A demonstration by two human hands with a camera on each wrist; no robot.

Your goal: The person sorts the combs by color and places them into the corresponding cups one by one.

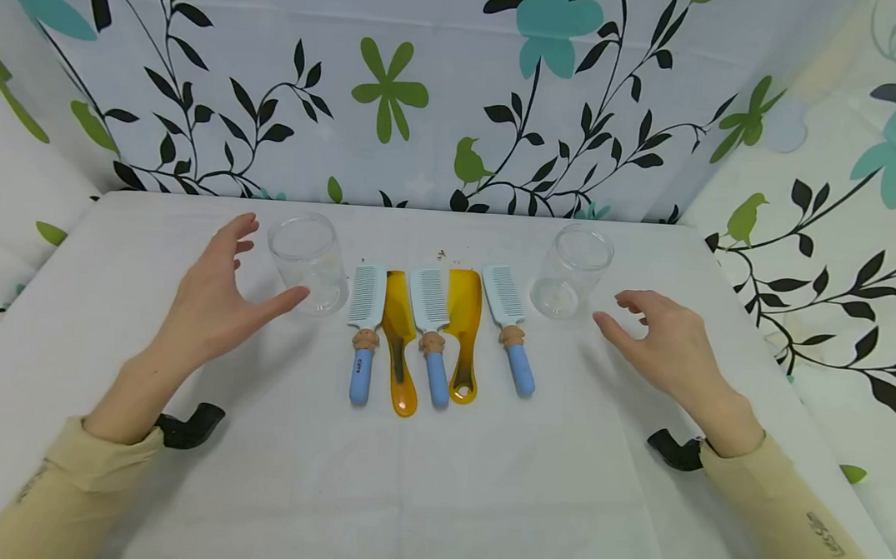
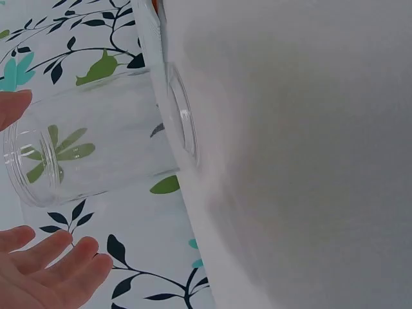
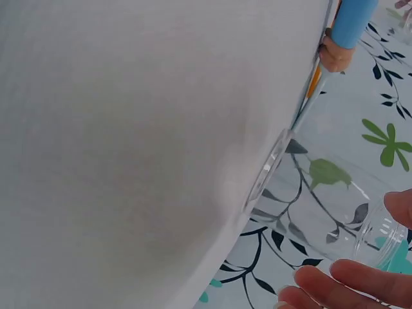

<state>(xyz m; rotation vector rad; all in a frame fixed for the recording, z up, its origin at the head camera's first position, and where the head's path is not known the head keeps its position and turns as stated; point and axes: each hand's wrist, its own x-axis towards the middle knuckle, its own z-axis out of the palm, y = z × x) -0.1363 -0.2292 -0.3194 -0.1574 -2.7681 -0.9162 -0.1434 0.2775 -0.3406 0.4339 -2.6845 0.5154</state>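
Note:
Beside a clear plastic jar at the left, my left hand is spread, its thumb passing in front of the jar. In the left wrist view, thumb and fingers lie on either side of the upright jar's rim end, with a gap at the fingers; thumb contact I cannot tell. My right hand is held, loosely bent and holding nothing, just right of a second clear jar. Between the jars lie three pale blue combs with blue handles and two amber combs, side by side.
A white cloth covers the table. Small dark crumbs lie behind the combs. A leaf-patterned curtain hangs at the back edge and both sides. Black wrist mounts stick out from both sleeves.

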